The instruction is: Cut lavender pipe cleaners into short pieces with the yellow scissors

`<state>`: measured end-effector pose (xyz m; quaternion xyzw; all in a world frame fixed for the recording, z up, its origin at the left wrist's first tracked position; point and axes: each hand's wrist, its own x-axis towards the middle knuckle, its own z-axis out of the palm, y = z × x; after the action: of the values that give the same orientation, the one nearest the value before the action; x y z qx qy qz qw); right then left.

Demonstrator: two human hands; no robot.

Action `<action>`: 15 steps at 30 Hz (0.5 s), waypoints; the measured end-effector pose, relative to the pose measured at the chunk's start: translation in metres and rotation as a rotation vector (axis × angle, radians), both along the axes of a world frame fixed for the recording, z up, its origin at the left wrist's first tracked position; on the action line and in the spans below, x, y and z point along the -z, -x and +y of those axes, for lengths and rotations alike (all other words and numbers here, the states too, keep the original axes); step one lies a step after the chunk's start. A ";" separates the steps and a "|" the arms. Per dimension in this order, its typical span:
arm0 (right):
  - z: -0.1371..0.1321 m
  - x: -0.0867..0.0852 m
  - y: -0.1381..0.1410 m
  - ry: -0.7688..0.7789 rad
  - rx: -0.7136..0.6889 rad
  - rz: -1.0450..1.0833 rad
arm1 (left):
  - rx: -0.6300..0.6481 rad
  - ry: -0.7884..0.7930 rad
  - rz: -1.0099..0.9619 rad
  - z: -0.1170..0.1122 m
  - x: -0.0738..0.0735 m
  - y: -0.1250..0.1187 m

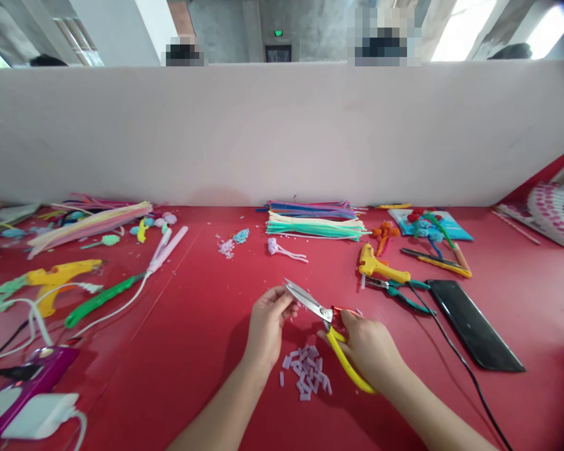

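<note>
My right hand [366, 344] grips yellow-handled scissors [319, 313], blades pointing up-left toward my left hand. My left hand [270, 316] pinches a short pale-purple pipe-cleaner bit between its fingertips, right at the blade tips. Below the scissors lies a small heap of cut lilac pieces [306, 371] on the red table [192, 326].
A stack of pipe cleaners [314, 220] lies at the back centre. A yellow glue gun [380, 266], pliers [399, 291] and a black phone [472, 322] are to the right. Another glue gun [59, 279], more pipe cleaners [89, 225] and cables are on the left. A white partition [282, 131] stands behind.
</note>
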<state>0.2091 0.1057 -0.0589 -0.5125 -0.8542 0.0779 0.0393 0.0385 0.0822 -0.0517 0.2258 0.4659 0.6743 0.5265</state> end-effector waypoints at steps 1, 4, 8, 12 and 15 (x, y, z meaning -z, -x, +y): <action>0.000 -0.001 0.000 0.003 0.005 0.000 | 0.001 -0.002 0.003 0.000 0.000 0.000; 0.000 -0.002 0.001 0.007 0.017 0.002 | 0.009 0.007 0.010 0.000 0.001 0.001; 0.000 0.000 0.000 -0.006 0.002 0.010 | 0.014 0.000 0.011 0.001 0.002 0.001; -0.001 0.000 -0.001 -0.018 0.009 0.004 | 0.006 0.000 0.009 0.001 0.001 0.001; -0.001 0.000 0.000 -0.016 0.010 -0.003 | 0.005 -0.002 0.015 0.001 0.000 0.002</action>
<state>0.2093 0.1050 -0.0586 -0.5167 -0.8522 0.0700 0.0426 0.0369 0.0835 -0.0515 0.2328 0.4687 0.6717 0.5244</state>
